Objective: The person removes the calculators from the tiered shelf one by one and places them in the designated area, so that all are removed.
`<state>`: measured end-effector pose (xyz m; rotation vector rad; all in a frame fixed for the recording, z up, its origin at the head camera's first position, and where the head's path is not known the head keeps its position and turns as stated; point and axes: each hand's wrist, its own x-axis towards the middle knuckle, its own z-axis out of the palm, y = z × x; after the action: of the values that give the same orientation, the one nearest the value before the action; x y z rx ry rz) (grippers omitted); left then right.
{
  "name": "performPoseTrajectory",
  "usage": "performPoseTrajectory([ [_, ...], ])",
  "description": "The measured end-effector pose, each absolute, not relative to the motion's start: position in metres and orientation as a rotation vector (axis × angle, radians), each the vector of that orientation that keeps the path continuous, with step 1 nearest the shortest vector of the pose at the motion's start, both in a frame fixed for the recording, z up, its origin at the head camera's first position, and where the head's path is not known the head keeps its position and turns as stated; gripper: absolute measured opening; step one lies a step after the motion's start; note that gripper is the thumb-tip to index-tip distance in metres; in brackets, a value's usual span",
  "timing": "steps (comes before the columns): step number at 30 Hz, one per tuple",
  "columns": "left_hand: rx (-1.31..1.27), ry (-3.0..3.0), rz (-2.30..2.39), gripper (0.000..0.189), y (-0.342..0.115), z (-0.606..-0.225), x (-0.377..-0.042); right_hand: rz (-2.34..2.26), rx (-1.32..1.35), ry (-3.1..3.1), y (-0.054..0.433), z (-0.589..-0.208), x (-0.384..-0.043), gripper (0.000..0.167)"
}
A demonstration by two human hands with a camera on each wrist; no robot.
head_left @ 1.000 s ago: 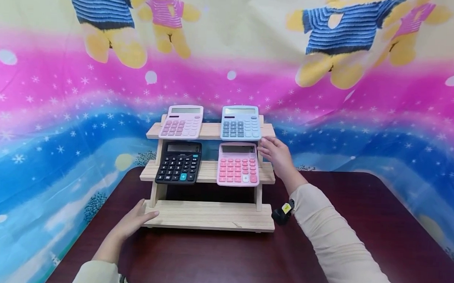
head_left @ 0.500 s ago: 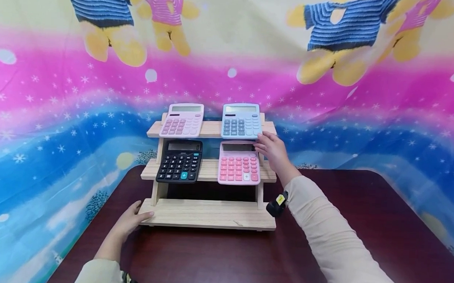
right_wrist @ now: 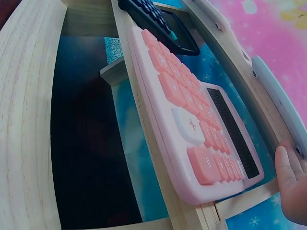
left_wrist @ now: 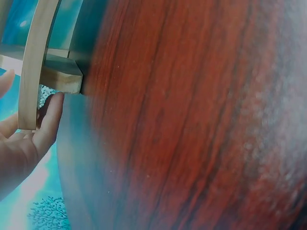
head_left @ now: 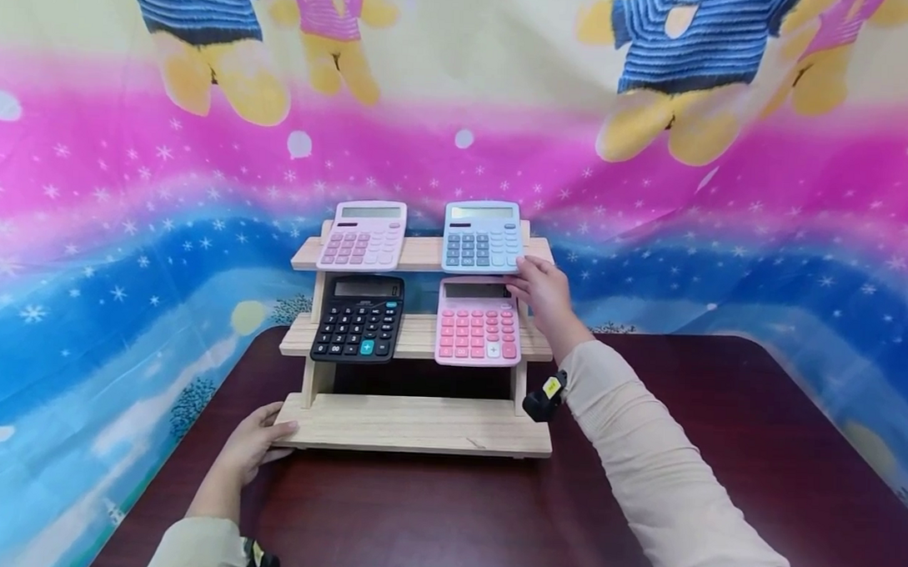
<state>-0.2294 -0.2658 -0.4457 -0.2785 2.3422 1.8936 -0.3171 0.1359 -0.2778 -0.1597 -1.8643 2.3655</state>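
Note:
My left hand point(head_left: 250, 445) grips the left end of the bottom board of a three-tier wooden display stand point(head_left: 411, 424), thumb above and fingers beneath. In the left wrist view its fingers point(left_wrist: 50, 117) lie on both sides of the board. My right hand point(head_left: 545, 297) is at the stand's right side, fairly straight fingertips right at the lower corner of the light blue calculator point(head_left: 482, 237) on the top tier. Lower fingers overlap the screen of the pink calculator point(head_left: 478, 326) on the middle tier. A pale pink calculator point(head_left: 363, 236) and a black calculator point(head_left: 358, 320) lean on the left.
The stand is on a dark red-brown table point(head_left: 416, 516) with rounded back corners. Behind it hangs a printed cloth point(head_left: 461, 92) with bears and snowflakes. A small black device point(head_left: 543, 399) sits on my right wrist.
My left hand has closed round the end of the bottom board. My right hand has shifted slightly left, its fingers further over the pink calculator's screen. The calculators keep their places on the stand.

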Motion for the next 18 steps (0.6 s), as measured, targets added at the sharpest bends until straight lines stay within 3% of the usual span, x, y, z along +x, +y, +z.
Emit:
performPoseTrajectory([
  [12,-0.311,2.297,1.910,0.063,-0.261,-0.433,-0.221,2.498,-0.183,-1.488,0.147,-0.334,-0.387,0.043],
  [18,-0.323,2.268,1.951,0.058,-0.262,-0.434,-0.221,2.576,-0.230,-1.350,0.142,-0.319,-0.375,0.037],
])
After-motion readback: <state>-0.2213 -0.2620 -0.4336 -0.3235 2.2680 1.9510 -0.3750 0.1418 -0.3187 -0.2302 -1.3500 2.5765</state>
